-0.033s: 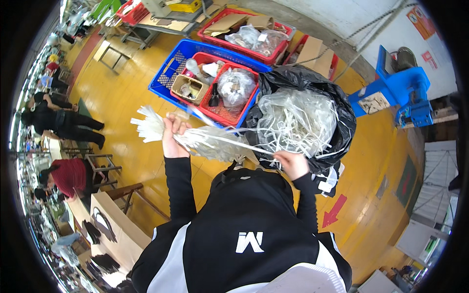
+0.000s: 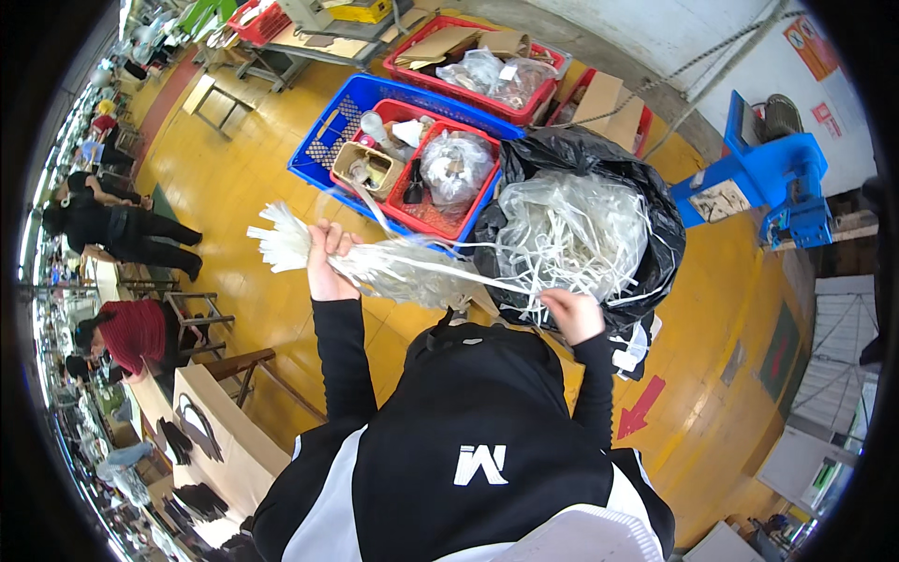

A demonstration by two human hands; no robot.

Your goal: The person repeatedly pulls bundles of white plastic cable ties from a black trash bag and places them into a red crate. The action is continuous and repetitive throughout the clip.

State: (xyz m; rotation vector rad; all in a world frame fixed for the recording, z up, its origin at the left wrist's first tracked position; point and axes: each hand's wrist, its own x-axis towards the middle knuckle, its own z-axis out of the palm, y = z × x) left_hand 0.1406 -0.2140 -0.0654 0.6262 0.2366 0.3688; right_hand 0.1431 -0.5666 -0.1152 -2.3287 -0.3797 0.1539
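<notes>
My left hand [image 2: 330,258] is closed around a bundle of white strips [image 2: 284,239], near one end. The cut ends fan out to the left of my fist, and the rest hangs to the right in a loose, translucent mass. My right hand [image 2: 572,316] pinches one white strip [image 2: 501,284], drawn fairly straight between the hands. Just beyond the right hand stands a black plastic bag [image 2: 663,220]. Inside it, a clear bag [image 2: 534,199] holds a tangle of loose white strips [image 2: 576,239].
Beyond my left hand, a blue crate [image 2: 314,150] holds red baskets with bagged items. Behind it stands a red crate [image 2: 440,26] with cardboard. A blue machine [image 2: 796,169] is at the right. A worktable [image 2: 239,445] lies at left, with people [image 2: 126,225] farther off.
My right hand has shifted slightly to the right, still pinching the strip. The left hand keeps its hold on the bundle with hardly any movement.
</notes>
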